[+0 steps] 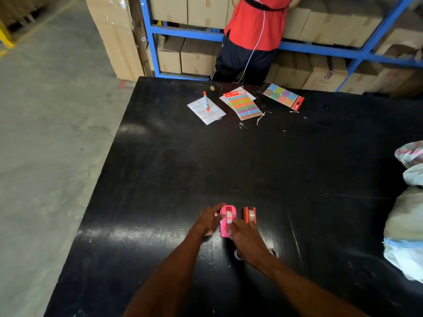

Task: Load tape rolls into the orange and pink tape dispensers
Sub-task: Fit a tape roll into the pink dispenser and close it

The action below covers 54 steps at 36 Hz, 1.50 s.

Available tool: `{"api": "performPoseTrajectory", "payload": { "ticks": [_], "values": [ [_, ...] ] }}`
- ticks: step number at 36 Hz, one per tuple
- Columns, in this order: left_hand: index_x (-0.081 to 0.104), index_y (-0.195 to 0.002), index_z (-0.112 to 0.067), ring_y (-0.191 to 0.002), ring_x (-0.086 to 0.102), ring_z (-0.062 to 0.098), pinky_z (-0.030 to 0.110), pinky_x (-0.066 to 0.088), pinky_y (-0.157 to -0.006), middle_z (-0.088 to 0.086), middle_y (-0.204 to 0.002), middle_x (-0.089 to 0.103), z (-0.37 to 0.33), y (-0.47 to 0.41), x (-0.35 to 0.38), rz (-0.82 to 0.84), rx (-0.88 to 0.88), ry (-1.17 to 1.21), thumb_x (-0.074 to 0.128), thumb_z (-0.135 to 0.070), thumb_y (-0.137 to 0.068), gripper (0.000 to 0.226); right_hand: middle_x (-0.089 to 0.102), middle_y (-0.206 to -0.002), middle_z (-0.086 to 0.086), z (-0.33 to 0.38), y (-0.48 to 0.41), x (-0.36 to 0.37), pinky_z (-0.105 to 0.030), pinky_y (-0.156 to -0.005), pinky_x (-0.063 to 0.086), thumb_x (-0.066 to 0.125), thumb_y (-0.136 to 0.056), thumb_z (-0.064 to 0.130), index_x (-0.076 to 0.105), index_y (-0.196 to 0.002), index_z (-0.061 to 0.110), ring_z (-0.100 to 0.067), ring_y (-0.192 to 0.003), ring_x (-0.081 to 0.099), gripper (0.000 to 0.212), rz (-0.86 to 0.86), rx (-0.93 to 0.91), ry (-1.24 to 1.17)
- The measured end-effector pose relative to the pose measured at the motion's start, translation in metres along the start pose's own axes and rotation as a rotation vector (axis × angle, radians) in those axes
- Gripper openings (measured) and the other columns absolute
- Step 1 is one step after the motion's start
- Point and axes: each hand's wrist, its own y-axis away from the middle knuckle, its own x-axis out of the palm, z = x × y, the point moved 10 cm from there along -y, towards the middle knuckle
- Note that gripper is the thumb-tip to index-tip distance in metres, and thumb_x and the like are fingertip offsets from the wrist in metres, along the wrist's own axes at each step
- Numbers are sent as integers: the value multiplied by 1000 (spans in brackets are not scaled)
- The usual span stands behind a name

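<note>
Hands meet on the pink dispenser (226,221) near the table's (160,168) front edge. My left hand (207,221) grips its left side, fingers curled on it; my right hand (243,237) presses fingertips onto its tape roll (229,216). The orange dispenser (249,215) stands just beside it on the right, roll seated. A marker (206,101) lies near the far edge.

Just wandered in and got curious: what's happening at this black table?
A person is working on a pink tape dispenser with both hands: the left hand steadies its side while the right hand is at its near end by the tape roll. An orange tape dispenser beside it already holds a roll. Sticker sheets and a marker lie across the black table, where another person in a red shirt stands.
</note>
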Motion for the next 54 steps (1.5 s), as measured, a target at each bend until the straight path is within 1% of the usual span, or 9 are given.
{"api": "performPoseTrajectory", "payload": {
  "ticks": [4,7,11,15,25,37,44,49,54],
  "values": [
    [48,-140,-39,-110,60,34,46,44,-105,14,-113,66,11,-7,3,-13,-26,0,50,-43,-91,49,61,-113,-9,-2,9,11,-49,-94,42,58,-86,6,60,-107,14,-28,-108,52,23,46,29,-87],
    [43,-136,-51,-115,57,34,49,44,-105,12,-117,63,27,-18,9,-14,-53,-6,45,-54,-87,50,56,-100,7,-5,15,4,-31,-71,41,37,-87,13,47,-101,31,-10,-86,51,25,-25,103,-288],
    [43,-139,-47,-120,53,34,50,42,-108,13,-125,59,14,-8,6,-10,-36,-10,46,-49,-92,48,61,-109,-11,1,14,4,-43,-82,46,8,-83,30,62,-106,14,-33,-100,59,61,-98,65,-193],
    [43,-139,-47,-123,51,33,50,40,-109,11,-129,58,13,-7,5,-6,-42,-17,48,-41,-97,43,58,-77,7,-4,17,2,-32,-61,37,37,-92,30,49,-85,36,-14,-73,56,15,-163,224,-404],
    [43,-142,-43,-125,51,31,48,39,-111,10,-135,58,9,-2,4,10,-45,-16,49,-36,-99,43,57,-79,5,-14,13,10,-32,-62,42,34,-94,32,48,-84,31,-11,-72,54,17,-136,381,-520],
    [44,-146,-29,-124,54,29,28,40,-102,13,-135,57,-7,2,-1,38,-28,-17,50,-20,-101,46,69,-103,-10,-2,1,16,-39,-78,55,72,-67,5,75,-87,7,-23,-81,66,21,-37,207,-32],
    [40,-148,-32,-129,51,30,30,37,-108,15,-143,51,-12,6,-2,19,-28,-48,47,-28,-102,47,52,-134,-11,-5,-2,36,-41,-100,38,40,-90,14,44,-139,6,-29,-112,53,50,11,195,-45],
    [29,-149,-43,-137,44,32,42,34,-117,14,-151,45,-7,7,1,-10,2,-108,40,-36,-103,48,54,-130,-9,-2,3,31,-39,-101,39,46,-92,18,44,-138,6,-24,-110,54,48,-22,166,-60],
    [17,-156,-30,-140,41,31,42,31,-118,13,-156,39,-22,20,-3,-47,36,-113,38,-38,-104,57,64,-116,-7,4,8,10,-45,-94,50,68,-75,23,73,-104,16,-26,-98,62,30,-88,86,27]
  ]
}}
